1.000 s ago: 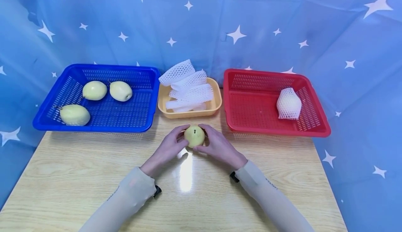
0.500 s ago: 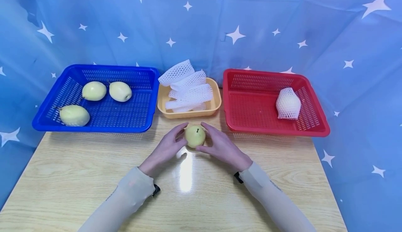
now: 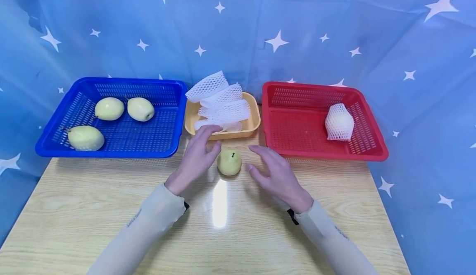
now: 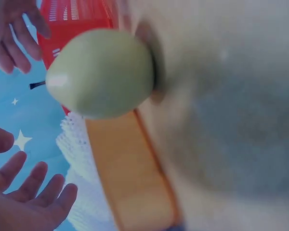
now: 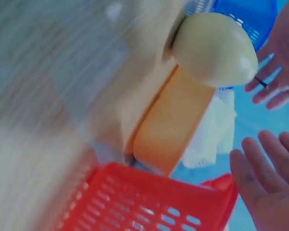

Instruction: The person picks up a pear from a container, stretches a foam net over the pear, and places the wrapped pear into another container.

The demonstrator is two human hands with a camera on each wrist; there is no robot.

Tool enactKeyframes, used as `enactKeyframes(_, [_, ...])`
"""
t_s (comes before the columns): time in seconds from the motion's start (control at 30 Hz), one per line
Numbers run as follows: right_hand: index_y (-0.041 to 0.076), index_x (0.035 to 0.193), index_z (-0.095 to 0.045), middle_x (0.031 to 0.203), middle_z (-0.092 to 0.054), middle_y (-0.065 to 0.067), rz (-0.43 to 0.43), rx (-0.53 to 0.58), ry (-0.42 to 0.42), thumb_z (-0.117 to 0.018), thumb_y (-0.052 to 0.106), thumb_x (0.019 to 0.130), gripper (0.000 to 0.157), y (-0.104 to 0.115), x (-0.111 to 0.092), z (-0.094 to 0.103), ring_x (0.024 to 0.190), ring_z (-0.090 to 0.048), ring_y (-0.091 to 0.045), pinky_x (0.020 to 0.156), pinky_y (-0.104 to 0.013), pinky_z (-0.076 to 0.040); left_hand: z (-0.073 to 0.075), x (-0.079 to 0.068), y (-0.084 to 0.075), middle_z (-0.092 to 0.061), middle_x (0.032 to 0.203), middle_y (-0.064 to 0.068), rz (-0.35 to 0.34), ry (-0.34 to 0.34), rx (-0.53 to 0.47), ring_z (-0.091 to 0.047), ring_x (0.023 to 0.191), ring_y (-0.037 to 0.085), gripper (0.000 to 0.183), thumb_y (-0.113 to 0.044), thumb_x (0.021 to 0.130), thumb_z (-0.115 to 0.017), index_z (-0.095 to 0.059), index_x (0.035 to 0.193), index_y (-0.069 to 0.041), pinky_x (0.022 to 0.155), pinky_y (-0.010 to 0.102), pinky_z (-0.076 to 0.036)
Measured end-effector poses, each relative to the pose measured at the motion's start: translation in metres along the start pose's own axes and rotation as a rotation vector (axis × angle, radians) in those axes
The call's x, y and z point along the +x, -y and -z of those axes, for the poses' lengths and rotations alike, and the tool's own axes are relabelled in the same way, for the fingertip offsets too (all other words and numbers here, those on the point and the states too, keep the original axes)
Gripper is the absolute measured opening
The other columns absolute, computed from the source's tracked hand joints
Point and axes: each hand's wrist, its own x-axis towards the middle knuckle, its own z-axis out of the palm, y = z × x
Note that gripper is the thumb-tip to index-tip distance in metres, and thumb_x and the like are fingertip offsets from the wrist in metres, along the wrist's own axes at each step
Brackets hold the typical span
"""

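Note:
A pale green pear stands upright on the wooden table, its dark stem pointing up. To its left is my left hand, fingers spread toward the yellow tray behind the pear. My right hand hovers on the other side, its fingers apart from the fruit. Both wrist views show the pear standing free, with loosely extended fingers around it and nothing held. White foam net sleeves lie heaped in the tray, the lowest partly behind my left fingertips.
A blue basket at the back left holds three pears. At the back right, a red basket contains one pear in a foam net. A blue star-patterned cloth hangs behind the table.
Both hands have let go of the pear, which stays standing on the table. The left hand has moved up toward the tray, and the right has drawn back to the right.

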Motion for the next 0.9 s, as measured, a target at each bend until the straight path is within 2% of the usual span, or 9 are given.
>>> enactKeyframes(0.17, [0.003, 0.138, -0.062, 0.136, -0.066, -0.013, 0.037, -0.021, -0.068, -0.076, 0.021, 0.091, 0.052, -0.002, -0.002, 0.008, 0.125, -0.063, -0.030, 0.105, -0.048, -0.051, 0.001, 0.024, -0.005, -0.063, 0.133, 0.013, -0.186, -0.077, 0.197, -0.059, 0.123, 0.031, 0.029, -0.010, 0.100, -0.063, -0.067, 0.128, -0.003, 0.103, 0.046, -0.049])
enactKeyframes(0.23, [0.003, 0.138, -0.063, 0.136, -0.066, -0.013, 0.047, -0.023, -0.078, -0.075, 0.021, 0.092, 0.051, -0.003, -0.002, 0.010, 0.125, -0.063, -0.030, 0.105, -0.049, -0.051, 0.002, 0.034, -0.008, -0.062, 0.134, 0.013, -0.228, -0.080, 0.272, -0.059, 0.123, 0.032, 0.028, -0.012, 0.101, -0.063, -0.068, 0.127, -0.003, 0.104, 0.047, -0.048])
enactKeyframes(0.3, [0.002, 0.137, -0.063, 0.136, -0.066, -0.014, 0.063, -0.025, -0.086, -0.075, 0.022, 0.092, 0.050, -0.003, -0.003, 0.011, 0.124, -0.064, -0.030, 0.105, -0.048, -0.051, 0.004, 0.044, -0.013, -0.060, 0.137, 0.015, -0.248, -0.053, 0.327, -0.057, 0.126, 0.034, 0.030, -0.014, 0.102, -0.064, -0.066, 0.129, -0.003, 0.108, 0.048, -0.046])
enactKeyframes(0.43, [0.001, 0.135, -0.063, 0.134, -0.067, -0.015, 0.103, -0.033, -0.100, -0.074, 0.022, 0.091, 0.050, -0.004, -0.005, 0.011, 0.123, -0.064, -0.031, 0.104, -0.048, -0.052, 0.002, 0.066, -0.018, -0.056, 0.143, 0.017, -0.274, 0.019, 0.431, -0.053, 0.131, 0.036, 0.035, -0.017, 0.102, -0.064, -0.063, 0.134, -0.004, 0.111, 0.050, -0.043])
enactKeyframes(0.63, [0.000, 0.135, -0.064, 0.133, -0.067, -0.015, 0.120, -0.027, -0.104, -0.076, 0.018, 0.088, 0.052, -0.003, -0.009, 0.012, 0.123, -0.065, -0.031, 0.103, -0.049, -0.053, -0.008, 0.094, -0.014, -0.057, 0.143, 0.019, -0.293, 0.119, 0.564, -0.052, 0.133, 0.036, 0.042, -0.016, 0.102, -0.064, -0.056, 0.141, -0.001, 0.110, 0.051, -0.046])
enactKeyframes(0.8, [0.000, 0.133, -0.065, 0.133, -0.068, -0.014, 0.137, -0.016, -0.110, -0.074, 0.018, 0.090, 0.048, -0.003, -0.011, 0.014, 0.122, -0.065, -0.031, 0.102, -0.050, -0.053, -0.018, 0.111, -0.013, -0.057, 0.144, 0.019, -0.245, 0.181, 0.636, -0.053, 0.133, 0.036, 0.050, -0.017, 0.103, -0.064, -0.050, 0.147, 0.000, 0.108, 0.050, -0.047])
enactKeyframes(0.9, [0.000, 0.133, -0.065, 0.133, -0.068, -0.014, 0.142, -0.011, -0.112, -0.074, 0.017, 0.090, 0.047, -0.003, -0.012, 0.014, 0.121, -0.066, -0.030, 0.102, -0.049, -0.053, -0.023, 0.117, -0.013, -0.060, 0.140, 0.019, -0.207, 0.202, 0.678, -0.055, 0.128, 0.037, 0.049, -0.015, 0.103, -0.062, -0.049, 0.148, -0.002, 0.103, 0.050, -0.049])
